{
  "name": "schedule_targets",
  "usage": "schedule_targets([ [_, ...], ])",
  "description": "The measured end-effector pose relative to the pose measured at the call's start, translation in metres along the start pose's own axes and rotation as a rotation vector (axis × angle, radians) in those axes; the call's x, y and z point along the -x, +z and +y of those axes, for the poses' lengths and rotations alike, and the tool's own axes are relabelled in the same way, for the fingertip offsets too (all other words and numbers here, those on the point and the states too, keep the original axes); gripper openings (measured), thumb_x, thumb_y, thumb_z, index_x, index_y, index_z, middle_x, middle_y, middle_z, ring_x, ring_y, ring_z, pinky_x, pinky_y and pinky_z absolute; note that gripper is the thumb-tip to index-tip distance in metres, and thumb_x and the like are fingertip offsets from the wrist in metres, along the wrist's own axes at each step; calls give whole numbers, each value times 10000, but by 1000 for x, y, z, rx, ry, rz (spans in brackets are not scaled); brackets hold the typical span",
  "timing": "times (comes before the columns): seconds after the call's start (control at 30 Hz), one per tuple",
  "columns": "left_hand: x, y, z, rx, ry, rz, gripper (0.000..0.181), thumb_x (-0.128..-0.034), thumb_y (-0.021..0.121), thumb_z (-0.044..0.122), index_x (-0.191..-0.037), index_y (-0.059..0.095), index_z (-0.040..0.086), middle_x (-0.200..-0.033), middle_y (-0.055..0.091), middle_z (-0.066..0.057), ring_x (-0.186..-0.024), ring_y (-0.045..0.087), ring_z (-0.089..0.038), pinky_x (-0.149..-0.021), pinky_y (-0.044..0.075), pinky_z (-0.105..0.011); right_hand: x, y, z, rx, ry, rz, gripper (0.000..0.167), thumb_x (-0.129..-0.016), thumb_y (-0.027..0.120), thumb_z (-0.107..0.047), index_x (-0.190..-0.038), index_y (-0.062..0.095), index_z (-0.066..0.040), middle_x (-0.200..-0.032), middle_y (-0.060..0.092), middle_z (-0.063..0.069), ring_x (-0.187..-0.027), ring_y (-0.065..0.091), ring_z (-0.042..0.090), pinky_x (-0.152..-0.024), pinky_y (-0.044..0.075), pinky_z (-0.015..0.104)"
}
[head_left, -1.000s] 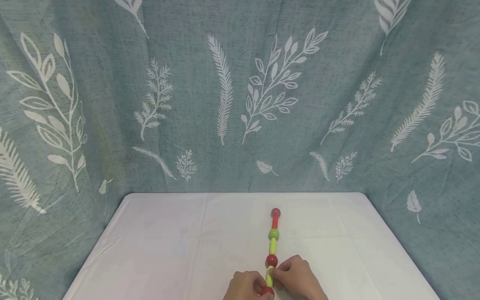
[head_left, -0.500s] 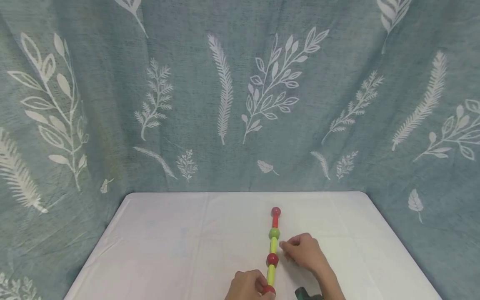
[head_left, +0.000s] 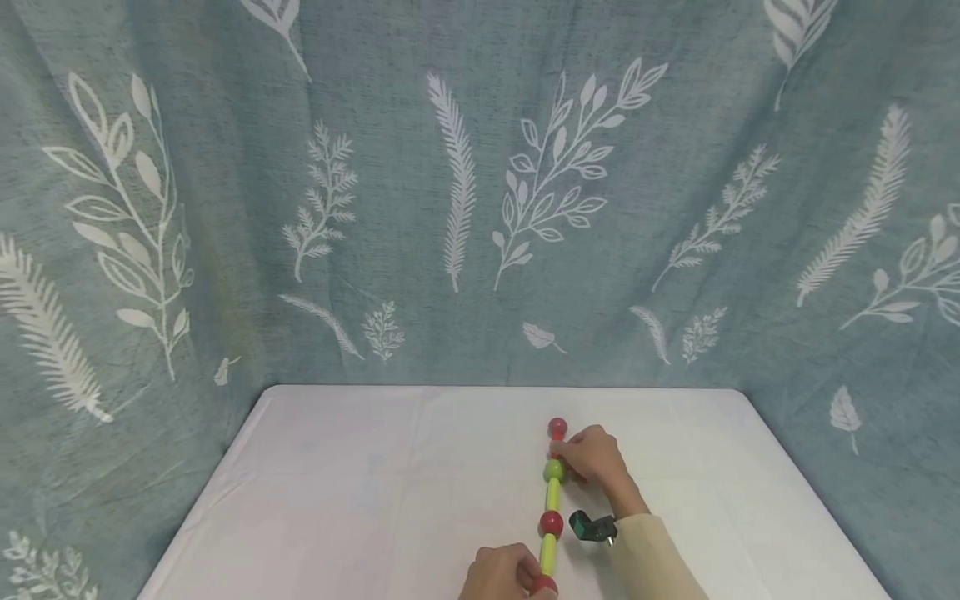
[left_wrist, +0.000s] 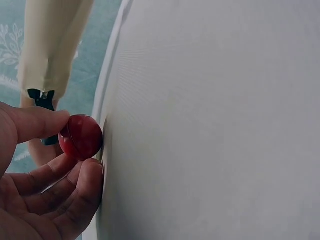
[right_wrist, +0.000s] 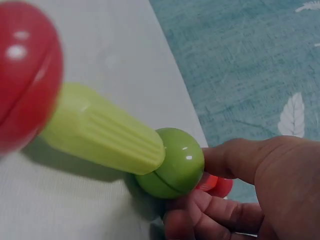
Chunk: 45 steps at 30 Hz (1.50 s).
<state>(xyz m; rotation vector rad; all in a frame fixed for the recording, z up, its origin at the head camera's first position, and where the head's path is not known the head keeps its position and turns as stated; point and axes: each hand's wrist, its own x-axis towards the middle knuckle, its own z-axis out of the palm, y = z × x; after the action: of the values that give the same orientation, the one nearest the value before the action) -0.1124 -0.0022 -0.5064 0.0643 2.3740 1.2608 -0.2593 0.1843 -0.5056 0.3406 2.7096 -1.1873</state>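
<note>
A straight row of balls and rods lies on the white table [head_left: 337,500], running away from me. Its far end is a red ball [head_left: 557,427], followed by a red rod [right_wrist: 206,182], a green ball [head_left: 553,471], a yellow-green rod [head_left: 552,496], a middle red ball [head_left: 551,523], a second yellow-green rod [head_left: 548,552] and a near red ball [left_wrist: 81,137]. My left hand [head_left: 498,572] holds that near ball between thumb and fingers. At the far end, my right hand [head_left: 596,457] pinches the red rod just beyond the green ball, partly covering it.
A teal curtain [head_left: 420,333] with white leaf prints surrounds the table's back and sides. A dark wrist camera [head_left: 592,527] sits at the right sleeve [head_left: 652,554], to the right of the middle red ball.
My right hand has let go of the near yellow-green rod, moved away along the row and taken hold of the red rod. My left hand stays at the near red ball.
</note>
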Motion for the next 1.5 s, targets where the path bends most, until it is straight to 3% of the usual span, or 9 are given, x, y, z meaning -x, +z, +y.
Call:
schedule_targets([
  [0.37, 9, -7, -6, -19, -43, 71, 174, -911, 873, 113, -947, 711, 61, -797, 697, -60, -735, 636, -229, -807, 625, -492, -10, 20, -16, -82, -11, -61, 322, -965, 778, -320, -750, 771, -79, -637, 658, 32, -551, 576, 159, -538, 465, 257],
  [0.67, 15, -16, -15, -35, -72, 132, 196, -917, 884, 169, -948, 707, 91, -794, 710, -36, -698, 613, -211, -777, 627, -429, -12, 36, -35, -65, -56, -105, 310, -976, 783, -322, -793, 781, -72, -664, 673, 42, -582, 610, 172, -568, 497, 257],
  [1.0, 12, -19, -24, -40, -89, 131, 189, -918, 874, 168, -951, 707, 86, -789, 709, -33, -678, 593, -203, -737, 591, -376, -14, 46, -40, -34, -78, -123, 298, -989, 786, -322, -810, 815, -85, -673, 702, 33, -601, 626, 165, -574, 507, 257],
  [1.17, 18, -21, -24, -28, -68, 143, 191, -924, 870, 154, -948, 698, 76, -781, 710, -39, -679, 592, -208, -738, 594, -405, -12, 48, -42, -36, -106, -128, 281, -989, 781, -300, -810, 829, -89, -668, 708, 25, -598, 631, 164, -575, 520, 257],
  [1.5, 24, -25, -24, -18, -85, 148, 186, -933, 858, 147, -954, 686, 80, -791, 694, -40, -691, 592, -210, -750, 598, -412, -11, 51, -48, -7, -135, -134, 318, -979, 781, -271, -716, 795, -93, -613, 677, 10, -570, 590, 146, -554, 483, 248],
])
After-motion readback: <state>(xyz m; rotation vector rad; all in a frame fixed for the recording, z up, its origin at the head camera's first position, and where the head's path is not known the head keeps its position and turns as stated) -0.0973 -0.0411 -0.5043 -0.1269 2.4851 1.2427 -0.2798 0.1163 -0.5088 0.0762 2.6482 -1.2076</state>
